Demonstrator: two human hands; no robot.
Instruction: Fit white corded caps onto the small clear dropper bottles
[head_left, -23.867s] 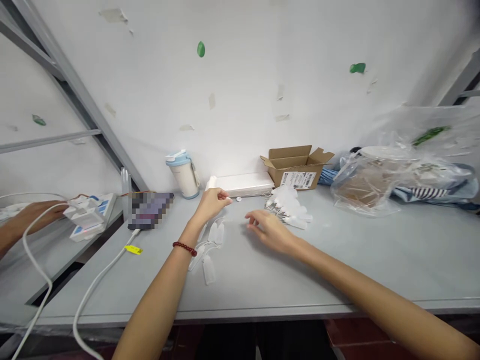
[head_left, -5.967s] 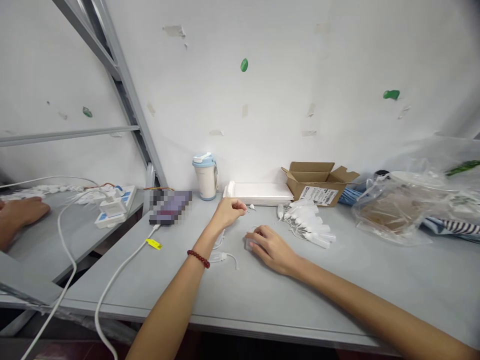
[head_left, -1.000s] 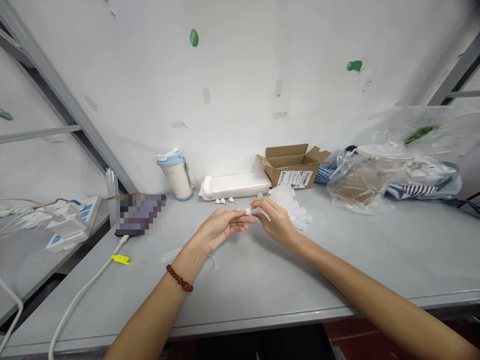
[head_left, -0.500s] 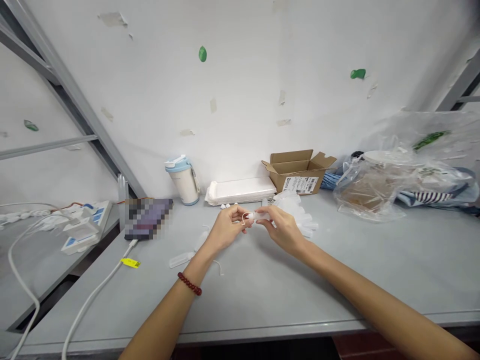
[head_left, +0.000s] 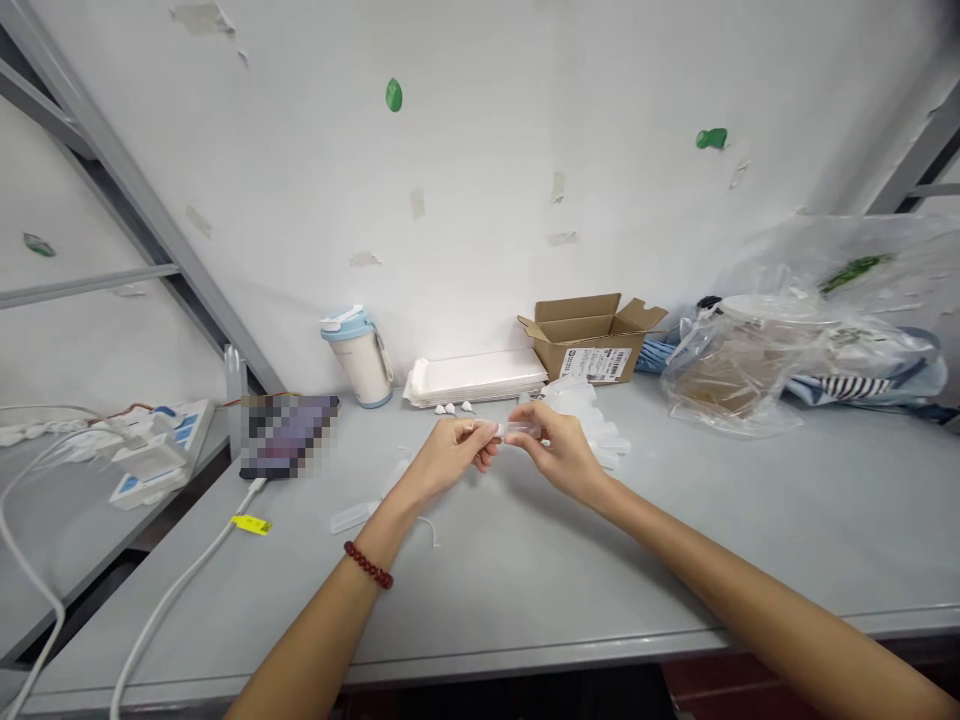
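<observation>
Between the thumb and fingers of my right hand [head_left: 561, 448] is a small translucent plastic tube [head_left: 523, 428], held nearly level. My left hand [head_left: 448, 458] is closed in a pinch on the white cap [head_left: 500, 430] at the tube's left end, its fingers hiding most of the cap. Both hands meet above the table, fingertips close together. Behind my right hand lies a pile of similar translucent tubes [head_left: 609, 438]. Several small white caps [head_left: 448, 409] rest beyond my left hand. Near my left wrist another translucent tube [head_left: 351, 517] lies flat, and a thin white curved strip [head_left: 433, 533] shows beside my forearm.
Along the wall stand a white-and-blue cup [head_left: 361, 365], a stack of white packets [head_left: 480, 378] and an open cardboard box [head_left: 592, 350]. Plastic-bagged items [head_left: 735, 385] lie at right. At left are a phone [head_left: 292, 440], its white cable [head_left: 191, 570] and a power strip [head_left: 169, 465].
My left thumb has moved onto the cap and covers more of it; the thin strip seen there earlier no longer shows. My right fingers have shifted slightly on the tube. The view has moved slightly.
</observation>
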